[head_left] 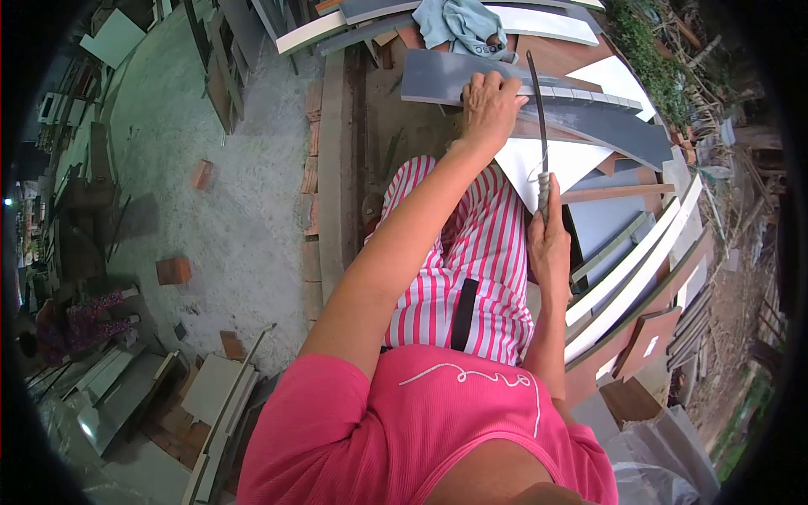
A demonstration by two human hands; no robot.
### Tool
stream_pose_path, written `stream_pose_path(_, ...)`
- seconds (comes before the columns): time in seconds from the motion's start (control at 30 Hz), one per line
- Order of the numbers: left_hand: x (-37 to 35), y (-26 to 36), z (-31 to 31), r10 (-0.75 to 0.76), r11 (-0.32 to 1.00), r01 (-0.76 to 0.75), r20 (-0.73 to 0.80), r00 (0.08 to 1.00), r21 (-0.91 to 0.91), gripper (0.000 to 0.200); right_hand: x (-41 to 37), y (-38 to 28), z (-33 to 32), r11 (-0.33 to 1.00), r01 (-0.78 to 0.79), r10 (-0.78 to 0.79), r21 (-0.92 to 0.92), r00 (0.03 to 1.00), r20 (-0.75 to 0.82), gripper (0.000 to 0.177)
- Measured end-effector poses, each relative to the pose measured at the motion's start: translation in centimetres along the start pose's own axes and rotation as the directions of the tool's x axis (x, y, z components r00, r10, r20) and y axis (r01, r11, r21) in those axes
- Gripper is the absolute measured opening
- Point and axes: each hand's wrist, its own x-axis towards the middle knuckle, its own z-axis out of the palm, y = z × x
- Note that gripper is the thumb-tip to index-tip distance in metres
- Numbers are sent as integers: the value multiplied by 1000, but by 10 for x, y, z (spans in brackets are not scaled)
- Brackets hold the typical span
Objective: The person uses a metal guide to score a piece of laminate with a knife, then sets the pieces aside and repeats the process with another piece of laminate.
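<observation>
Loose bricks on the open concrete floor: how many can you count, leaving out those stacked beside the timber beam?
3. The far brick lies top left, the middle brick halfway down, the near brick by the pale boards. Others may be hidden.

Knife handle (544,187) hidden, grey panel (438,80) part-covered

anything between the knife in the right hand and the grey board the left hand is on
Nothing visible does. The knife in the right hand lies across the grey board, its blade close beside the left hand.
</observation>
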Motion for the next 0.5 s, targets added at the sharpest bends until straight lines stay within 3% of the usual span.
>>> stream_pose_path(0.3, 2, 0, -3, -1, 1000, 1, -4, 1000, 3, 26, 66, -32, 1, 994, 78, -78, 75, 997, 0, 61)
stream_pose_path(0.47, 1, 1, -1, -12, 1000, 12, -18, 1000, 15, 25, 46, -25, 3, 991, 104, -101, 86, 994, -48, 62)
stream_pose_path(0.5, 2, 1, -1, -13, 1000, 13, -18, 1000, 14, 25, 34, -23, 2, 997, 35, -34, 62, 999, -10, 62)
